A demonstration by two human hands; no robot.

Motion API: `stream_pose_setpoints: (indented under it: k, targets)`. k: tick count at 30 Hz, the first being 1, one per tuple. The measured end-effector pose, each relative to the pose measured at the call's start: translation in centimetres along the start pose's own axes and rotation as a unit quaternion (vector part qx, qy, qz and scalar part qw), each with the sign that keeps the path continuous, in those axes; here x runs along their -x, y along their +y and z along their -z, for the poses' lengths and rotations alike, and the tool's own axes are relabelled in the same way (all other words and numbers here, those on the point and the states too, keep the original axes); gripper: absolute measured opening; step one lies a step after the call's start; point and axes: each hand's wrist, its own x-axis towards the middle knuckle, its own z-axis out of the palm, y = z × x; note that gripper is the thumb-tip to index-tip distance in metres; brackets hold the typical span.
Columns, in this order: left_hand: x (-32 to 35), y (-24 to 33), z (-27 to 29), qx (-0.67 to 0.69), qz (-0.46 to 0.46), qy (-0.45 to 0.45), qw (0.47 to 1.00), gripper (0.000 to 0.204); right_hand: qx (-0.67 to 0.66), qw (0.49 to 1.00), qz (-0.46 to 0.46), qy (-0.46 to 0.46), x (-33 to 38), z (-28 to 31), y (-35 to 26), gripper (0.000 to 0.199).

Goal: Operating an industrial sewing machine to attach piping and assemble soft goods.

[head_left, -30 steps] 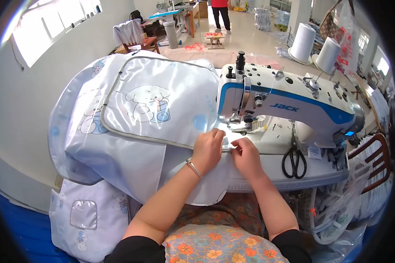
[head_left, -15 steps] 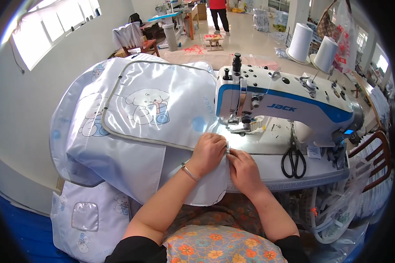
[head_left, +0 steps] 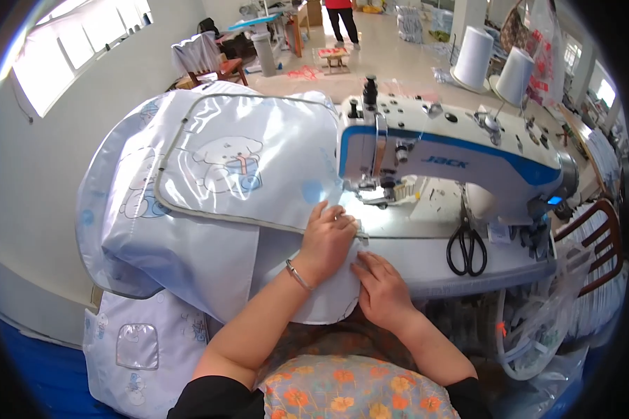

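Light-blue printed fabric [head_left: 244, 174] is being pressed flat by left hand [head_left: 326, 241] and right hand [head_left: 381, 290], fingers together; edge not yet under needle [head_left: 384, 199], seam unstarted.

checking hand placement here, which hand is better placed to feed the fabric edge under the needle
Left, probably: the left hand lies flat on the fabric beside the presser foot; the right hand sits nearer the table edge.

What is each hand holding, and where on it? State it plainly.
Neither hand grips anything. The left hand lies flat on the pale blue printed fabric, at its grey-piped edge before the sewing machine. The right hand presses the fabric's lower rounded edge.
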Motion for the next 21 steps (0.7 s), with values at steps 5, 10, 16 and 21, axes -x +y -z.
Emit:
stream_pose_setpoints:
  k: [5,10,16,21]
  targets:
    - [0.2,-0.4,-0.4,0.063,0.023,-0.038,0.997,0.014,-0.014,0.998,0.017,-0.051,1.7,-0.2,-0.9,0.053]
    - [-0.1,-0.8,-0.7,0.072,-0.010,0.012,0.997,0.011,-0.003,0.999,0.041,0.022,1.6,-1.6,-0.3,0.046]
    - [-0.7,-0.8,0.1,0.092,-0.037,-0.042,0.994,0.015,-0.039,0.996,0.045,0.072,0.5,-1.3,-0.2,0.033]
    - [-1.1,-1.5,1.0,0.101,-0.069,-0.093,0.988,0.016,-0.060,0.996,0.037,0.062,0.2,0.5,0.5,0.029]
